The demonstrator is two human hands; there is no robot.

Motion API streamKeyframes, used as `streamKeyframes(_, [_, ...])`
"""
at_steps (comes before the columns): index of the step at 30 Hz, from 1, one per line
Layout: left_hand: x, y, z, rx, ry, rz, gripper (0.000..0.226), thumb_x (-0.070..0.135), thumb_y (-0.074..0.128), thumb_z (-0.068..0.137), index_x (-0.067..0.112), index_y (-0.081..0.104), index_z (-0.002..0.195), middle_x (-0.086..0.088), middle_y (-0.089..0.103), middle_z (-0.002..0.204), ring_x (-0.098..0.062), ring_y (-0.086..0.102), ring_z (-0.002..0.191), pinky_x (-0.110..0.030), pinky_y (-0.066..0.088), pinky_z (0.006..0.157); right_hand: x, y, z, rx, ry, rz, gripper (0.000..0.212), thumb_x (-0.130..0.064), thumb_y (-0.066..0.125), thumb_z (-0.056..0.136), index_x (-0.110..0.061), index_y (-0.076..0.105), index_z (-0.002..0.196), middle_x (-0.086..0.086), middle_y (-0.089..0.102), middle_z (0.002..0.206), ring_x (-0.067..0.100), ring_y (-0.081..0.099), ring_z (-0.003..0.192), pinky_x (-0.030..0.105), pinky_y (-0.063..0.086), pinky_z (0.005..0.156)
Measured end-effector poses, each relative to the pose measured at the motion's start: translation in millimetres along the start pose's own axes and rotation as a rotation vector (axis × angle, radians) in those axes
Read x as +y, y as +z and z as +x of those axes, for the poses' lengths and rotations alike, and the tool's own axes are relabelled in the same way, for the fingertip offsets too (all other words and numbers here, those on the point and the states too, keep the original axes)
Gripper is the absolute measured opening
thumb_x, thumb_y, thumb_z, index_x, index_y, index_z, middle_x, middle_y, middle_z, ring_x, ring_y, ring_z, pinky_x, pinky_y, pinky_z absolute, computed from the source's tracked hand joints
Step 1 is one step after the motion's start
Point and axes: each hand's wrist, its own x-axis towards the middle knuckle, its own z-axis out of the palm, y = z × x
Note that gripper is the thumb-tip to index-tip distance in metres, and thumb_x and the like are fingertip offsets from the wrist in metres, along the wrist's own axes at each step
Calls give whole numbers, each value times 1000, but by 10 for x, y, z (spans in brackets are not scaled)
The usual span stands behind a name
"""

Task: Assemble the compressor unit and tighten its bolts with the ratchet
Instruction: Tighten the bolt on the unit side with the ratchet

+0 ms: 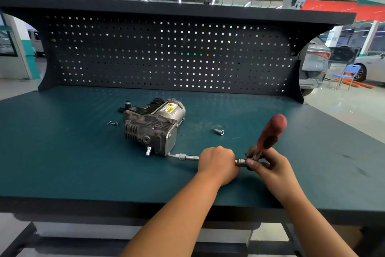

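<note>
Compressor unit [153, 125] lies on the counter [62, 152], left of centre. Extension bar [186, 157] runs right from the unit's near-right corner. Left hand [217, 163] is fisted round the bar and hides its middle. Right hand [268, 165] grips the ratchet [271, 131] at its head, red handle tilted up and away. Loose socket [218, 131] sits right of the unit, beyond the hands and apart from both. Two loose bolts [112, 123] lie left of the unit, a small black part [127, 103] just behind it. Pegboard [145, 59] closes the far edge.
</note>
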Motion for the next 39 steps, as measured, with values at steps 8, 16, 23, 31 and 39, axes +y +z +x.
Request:
streamKeyframes(8, [-7,16,20,-11,23,-6,26,33,50,84,12,66,86,-13,65,89,-37,61,84,-30,32,59,15,6,6,20,-11,-37,17,8,63,83,-7,58,76,10,58,79,21,57,74,16,49,64])
streamKeyframes(16, [-12,7,22,-32,7,-10,24,33,52,82,13,65,84,-13,65,88,-36,61,84,-30,31,59,12,1,17,21,11,-59,17,6,64,83,-9,59,76,10,59,77,14,56,69,13,46,63])
streamKeyframes(23, [-13,-14,-6,-56,-4,-12,20,35,54,81,17,64,83,-10,64,87,-34,60,84,-29,30,58,82,-5,59,30,99,-97,17,-2,64,85,-17,60,80,6,64,71,16,59,68,20,44,68])
streamKeyframes(31, [-77,-22,-35,3,56,-65,17,33,54,85,18,50,76,-13,64,90,-37,59,88,-32,32,62,116,44,374,43,364,-232,21,-23,58,92,-4,61,82,3,54,59,20,53,56,32,42,58])
streamKeyframes(39, [-191,-19,-59,-18,235,-231,42,57,56,83,19,54,101,-5,63,100,-29,57,97,-33,31,64,159,35,562,-66,542,-318,19,-16,59,91,-5,55,75,-1,53,54,15,45,52,26,34,51])
